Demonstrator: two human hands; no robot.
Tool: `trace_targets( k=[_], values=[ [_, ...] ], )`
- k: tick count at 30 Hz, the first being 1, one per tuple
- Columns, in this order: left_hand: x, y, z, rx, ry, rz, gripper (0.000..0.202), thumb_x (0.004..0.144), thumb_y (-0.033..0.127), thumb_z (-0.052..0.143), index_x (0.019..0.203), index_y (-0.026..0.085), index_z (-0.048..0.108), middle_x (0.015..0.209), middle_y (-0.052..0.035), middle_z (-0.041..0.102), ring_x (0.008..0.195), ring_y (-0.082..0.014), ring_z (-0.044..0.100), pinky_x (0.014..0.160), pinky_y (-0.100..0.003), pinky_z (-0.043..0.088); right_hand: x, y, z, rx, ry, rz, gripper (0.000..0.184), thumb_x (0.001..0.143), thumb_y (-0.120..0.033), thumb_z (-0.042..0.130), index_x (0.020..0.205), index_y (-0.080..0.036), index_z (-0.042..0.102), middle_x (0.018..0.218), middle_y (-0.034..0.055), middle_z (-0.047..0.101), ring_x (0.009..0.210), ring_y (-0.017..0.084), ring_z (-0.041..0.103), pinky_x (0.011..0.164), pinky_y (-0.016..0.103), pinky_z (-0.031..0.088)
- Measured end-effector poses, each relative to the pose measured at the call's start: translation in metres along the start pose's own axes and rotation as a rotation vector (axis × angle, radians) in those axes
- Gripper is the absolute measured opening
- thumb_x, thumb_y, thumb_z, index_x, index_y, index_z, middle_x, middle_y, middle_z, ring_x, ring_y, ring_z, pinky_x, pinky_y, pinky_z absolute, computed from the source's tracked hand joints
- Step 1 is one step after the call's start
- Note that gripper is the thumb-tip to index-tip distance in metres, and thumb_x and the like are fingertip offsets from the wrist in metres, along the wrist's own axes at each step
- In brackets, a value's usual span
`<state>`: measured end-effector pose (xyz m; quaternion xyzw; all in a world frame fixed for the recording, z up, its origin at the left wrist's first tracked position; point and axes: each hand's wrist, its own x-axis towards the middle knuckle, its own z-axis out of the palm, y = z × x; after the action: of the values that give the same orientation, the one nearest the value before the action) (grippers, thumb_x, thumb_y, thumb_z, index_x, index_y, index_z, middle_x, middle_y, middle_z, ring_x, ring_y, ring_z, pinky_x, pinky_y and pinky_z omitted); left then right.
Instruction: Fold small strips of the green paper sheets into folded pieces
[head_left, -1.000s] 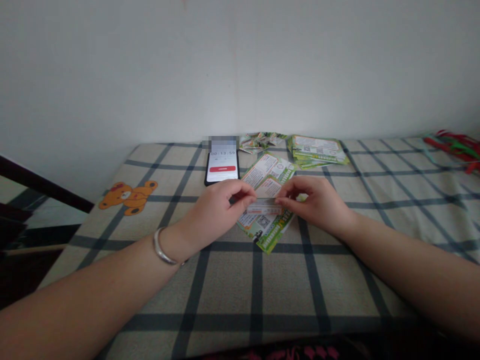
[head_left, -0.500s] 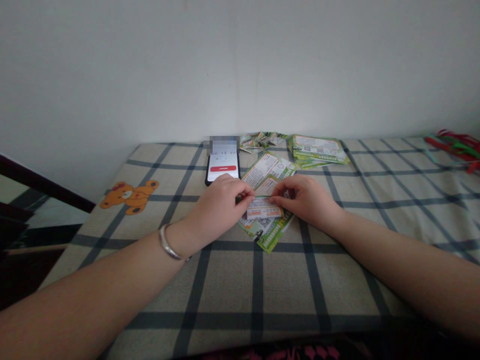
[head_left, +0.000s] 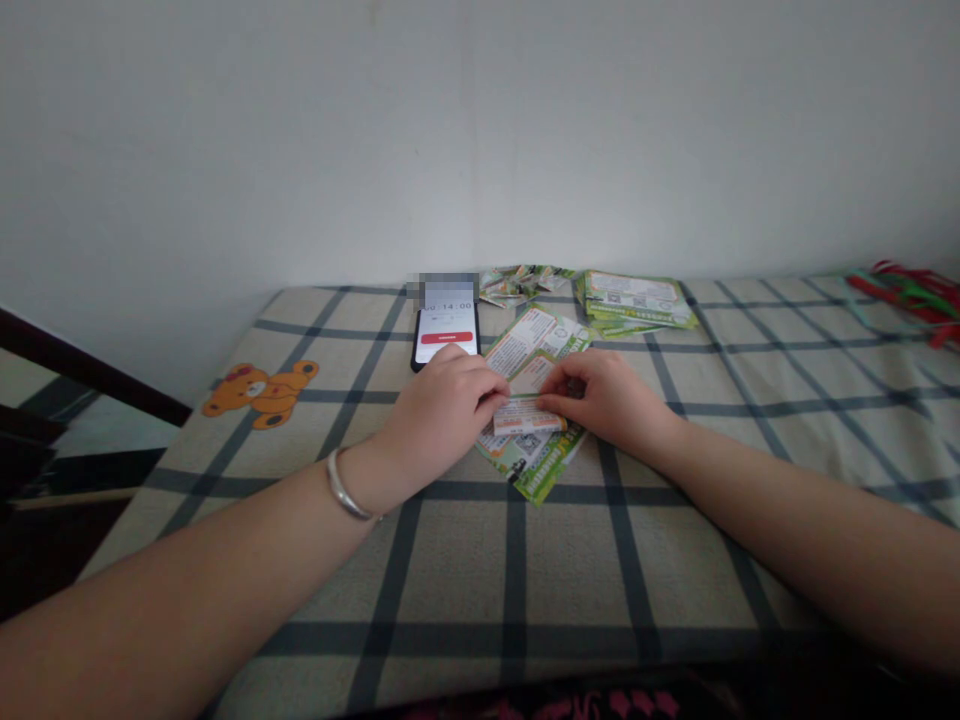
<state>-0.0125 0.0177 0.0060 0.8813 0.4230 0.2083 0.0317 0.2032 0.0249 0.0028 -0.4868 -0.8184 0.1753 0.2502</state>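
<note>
My left hand (head_left: 454,405) pinches the left end of a partly folded printed leaflet (head_left: 529,417), white with orange and green print. At its right end my right hand (head_left: 604,398) closes thumb and fingers on the same leaflet. The folded strip lies over several green-and-white printed sheets (head_left: 544,480), which rest askew on the checked tablecloth. My fingers hide both ends of the strip. A silver bangle (head_left: 346,487) circles my left wrist.
A phone (head_left: 446,325) with a running timer lies just beyond my left hand. Behind are folded paper pieces (head_left: 521,284) and a stack of green leaflets (head_left: 637,300). Red and green ribbons (head_left: 919,300) lie far right, and a bear picture (head_left: 262,393) is at left.
The strip between my hands looks narrower now, its lower edge rolled or folded up a little. My left hand's fingers have closed further. The phone's timer has advanced.
</note>
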Motion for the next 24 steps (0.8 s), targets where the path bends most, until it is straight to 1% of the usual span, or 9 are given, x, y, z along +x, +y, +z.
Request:
trace_targets(
  k=[3,6,9,11,14,19,24],
  values=[
    [0.0008,0.0017,0.0003,0.016,-0.017,-0.007,0.01,0.088,0.02,0.061,0.087,0.016,0.07,0.088,-0.004,0.069,0.092,-0.0213,0.055,0.086,-0.037,0.045,-0.0004,0.001,0.0004,-0.004,0.006,-0.025,0.008,0.076,-0.025,0.073,0.073,-0.019,0.068,0.069,-0.0016,0.064,0.064,0.011,0.054,0.062,0.025,0.039],
    [0.0012,0.0034,0.0,0.049,-0.032,-0.012,0.009,0.088,0.021,0.061,0.088,0.015,0.068,0.089,-0.0046,0.067,0.093,-0.0217,0.054,0.087,-0.037,0.045,-0.0009,0.0027,0.0009,-0.016,0.024,-0.078,0.007,0.077,-0.023,0.072,0.081,-0.019,0.069,0.075,-0.0002,0.062,0.068,0.012,0.055,0.064,0.024,0.04],
    [0.0004,0.0041,0.0004,0.087,-0.029,0.012,0.009,0.089,0.021,0.06,0.09,0.015,0.066,0.09,-0.0052,0.065,0.094,-0.0217,0.054,0.087,-0.038,0.046,-0.0009,0.0043,0.0009,-0.039,0.005,-0.143,0.004,0.08,-0.022,0.07,0.084,-0.02,0.071,0.083,0.0018,0.062,0.074,0.013,0.055,0.068,0.025,0.042],
    [-0.0002,0.0036,0.0013,0.106,-0.008,0.029,0.007,0.088,0.019,0.06,0.091,0.014,0.065,0.092,-0.0058,0.063,0.094,-0.0216,0.053,0.086,-0.038,0.046,-0.0008,0.0044,0.0003,-0.071,-0.023,-0.206,0.004,0.083,-0.022,0.067,0.082,-0.02,0.071,0.084,0.0021,0.063,0.079,0.014,0.056,0.073,0.027,0.043],
    [-0.0004,0.0021,0.0029,0.134,0.0,0.081,0.006,0.088,0.017,0.06,0.089,0.014,0.064,0.091,-0.0056,0.063,0.093,-0.0216,0.053,0.085,-0.037,0.046,-0.0013,0.0023,-0.0012,-0.146,-0.038,-0.289,0.008,0.087,-0.024,0.064,0.085,-0.02,0.072,0.084,0.002,0.066,0.084,0.016,0.057,0.08,0.029,0.043],
    [-0.0014,0.0011,0.0008,0.238,-0.031,0.196,0.015,0.092,0.021,0.056,0.087,0.014,0.068,0.086,-0.0061,0.065,0.091,-0.0225,0.053,0.082,-0.036,0.047,-0.0041,-0.0028,-0.0027,-0.29,-0.025,-0.37,0.013,0.089,-0.025,0.061,0.09,-0.021,0.073,0.089,0.0025,0.07,0.086,0.018,0.058,0.078,0.03,0.044],
    [-0.0054,0.0023,-0.0039,0.275,-0.031,0.275,0.014,0.09,0.022,0.06,0.084,0.015,0.071,0.085,-0.0067,0.064,0.09,-0.0221,0.053,0.079,-0.034,0.047,-0.0043,-0.0028,-0.0032,-0.339,-0.035,-0.4,0.017,0.091,-0.027,0.058,0.092,-0.021,0.074,0.094,0.003,0.071,0.087,0.019,0.06,0.077,0.031,0.044]
  ],
)
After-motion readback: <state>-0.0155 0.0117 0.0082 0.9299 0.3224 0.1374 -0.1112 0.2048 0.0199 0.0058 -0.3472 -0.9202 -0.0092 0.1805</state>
